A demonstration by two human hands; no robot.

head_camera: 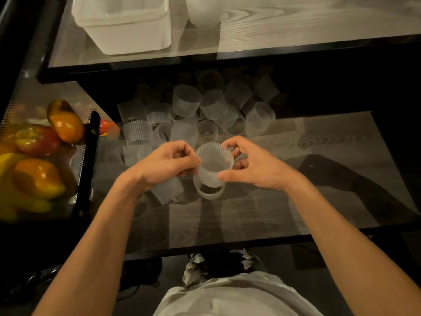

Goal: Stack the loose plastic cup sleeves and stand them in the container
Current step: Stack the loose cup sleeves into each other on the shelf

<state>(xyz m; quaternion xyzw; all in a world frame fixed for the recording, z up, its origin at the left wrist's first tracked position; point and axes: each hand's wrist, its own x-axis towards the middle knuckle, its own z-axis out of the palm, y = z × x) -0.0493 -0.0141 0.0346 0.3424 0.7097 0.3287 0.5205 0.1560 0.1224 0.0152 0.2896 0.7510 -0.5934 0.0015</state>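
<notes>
both hands are on the same thing here. the left grip [166, 165] has its fingers curled in and pinches the left side of a translucent ribbed sleeve [215, 163], right at the rim. the right grip [252, 165] wraps it from the other side, thumb pressed on the near wall and fingers curled round the far rim. the sleeve is upright with its open mouth facing up, over the middle of the desk [296, 179], a bit toward the near edge. a second sleeve [209, 193] sticks out below it, and the top one looks partly nested into it. can't tell if that lower one touches the desk or hangs just above it.

just left of that, under the left wrist, a flattened sleeve [168, 190] lies on the glass. behind the hands, toward the far edge of the desk and partly in shadow under the upper shelf [296, 26], sits the pile of loose sleeves [200, 110], tipped every which way, some on their sides, some leaning on each other.

up on that shelf the white container [123, 26] sits at the left end. i can't make out what's inside it. just beside it on the right is an upright stack of sleeves [204, 10], cut off by the top of the view.

off the desk's left edge there's a perforated metal basket [85, 156] full of orange, yellow and red bell peppers [38, 176].
</notes>
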